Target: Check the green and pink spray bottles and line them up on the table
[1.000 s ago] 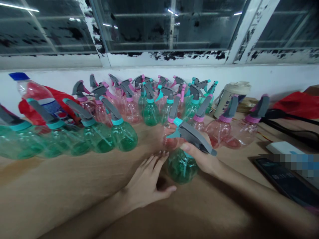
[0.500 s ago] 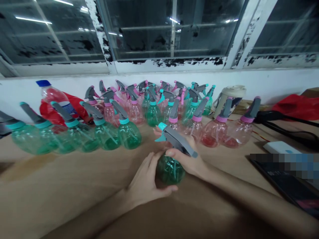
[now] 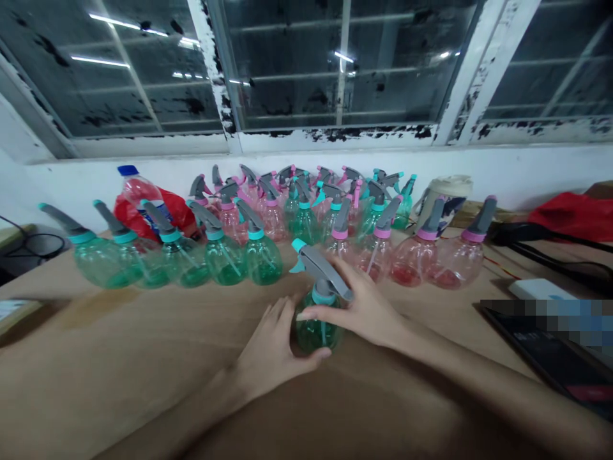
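A green spray bottle (image 3: 322,333) with a grey trigger head and turquoise collar stands upright on the table before me, its nozzle pointing left. My left hand (image 3: 269,350) curves around the left side of its round body, thumb across the front and fingers behind. From the right, my right hand (image 3: 371,308) grips the bottle just below the collar. Its thumb lies over the shoulder, while its other fingers are hidden behind the spray head. Left of my hands is a row of green spray bottles (image 3: 263,260); a row of pink spray bottles (image 3: 414,260) sits behind and to the right.
More pink and green spray bottles crowd the wall. A blue-capped drink bottle (image 3: 138,193) and red bag (image 3: 179,207) stand back left. Toward the right are a pale cup (image 3: 443,195), black cables (image 3: 550,250), a white box (image 3: 541,289) and a phone (image 3: 531,345).
The green spray bottle has shifted left against my left hand, which has closed around it. My right hand has slid from the neck onto the shoulder. The view has swung left.
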The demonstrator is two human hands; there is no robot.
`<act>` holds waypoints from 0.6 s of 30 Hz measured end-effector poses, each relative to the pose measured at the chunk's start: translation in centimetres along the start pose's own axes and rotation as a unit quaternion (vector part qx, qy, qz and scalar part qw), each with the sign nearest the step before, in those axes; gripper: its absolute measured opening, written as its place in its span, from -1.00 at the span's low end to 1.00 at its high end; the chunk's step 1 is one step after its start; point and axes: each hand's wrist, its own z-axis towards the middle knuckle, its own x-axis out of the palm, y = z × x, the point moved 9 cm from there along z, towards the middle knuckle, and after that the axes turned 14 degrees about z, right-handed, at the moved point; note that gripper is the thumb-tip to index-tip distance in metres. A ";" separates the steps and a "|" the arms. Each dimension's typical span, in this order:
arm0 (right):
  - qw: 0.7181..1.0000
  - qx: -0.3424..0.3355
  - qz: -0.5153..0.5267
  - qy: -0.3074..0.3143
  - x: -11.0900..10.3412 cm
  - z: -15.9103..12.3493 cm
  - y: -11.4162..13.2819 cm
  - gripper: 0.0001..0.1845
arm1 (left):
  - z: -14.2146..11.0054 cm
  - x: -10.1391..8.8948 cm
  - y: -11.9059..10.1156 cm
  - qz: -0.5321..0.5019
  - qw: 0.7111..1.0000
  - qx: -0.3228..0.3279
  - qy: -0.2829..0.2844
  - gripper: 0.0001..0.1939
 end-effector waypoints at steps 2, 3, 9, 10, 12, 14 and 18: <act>1.000 0.007 -0.022 0.000 -0.1 -0.5 -0.2 -0.29 | 0.1 -0.3 0.4 0.004 1.000 -0.002 0.000 -0.23; 0.999 0.010 -0.037 -0.005 -0.2 -0.7 -0.3 -0.31 | 0.3 -0.4 0.6 0.002 1.000 -0.004 -0.001 -0.23; 0.992 0.007 -0.116 -0.038 -0.1 -0.2 -0.9 -0.49 | 0.9 -0.7 1.5 -0.036 0.999 -0.017 0.006 -0.18; 0.992 0.005 -0.123 -0.039 0.0 0.1 -1.0 -0.50 | 0.9 -0.7 1.6 -0.041 0.999 -0.018 0.007 -0.16; 0.989 -0.001 -0.141 -0.041 0.1 0.8 -0.9 -0.51 | 0.6 -0.7 2.4 -0.046 0.998 -0.033 0.005 -0.14; 0.985 -0.004 -0.169 -0.043 0.3 1.5 -1.0 -0.53 | 0.0 -0.8 3.5 -0.044 0.997 -0.058 -0.002 -0.17; 0.965 0.022 -0.256 -0.055 0.5 3.2 -1.8 -0.58 | -1.4 -1.0 5.5 -0.030 0.996 -0.084 -0.017 -0.29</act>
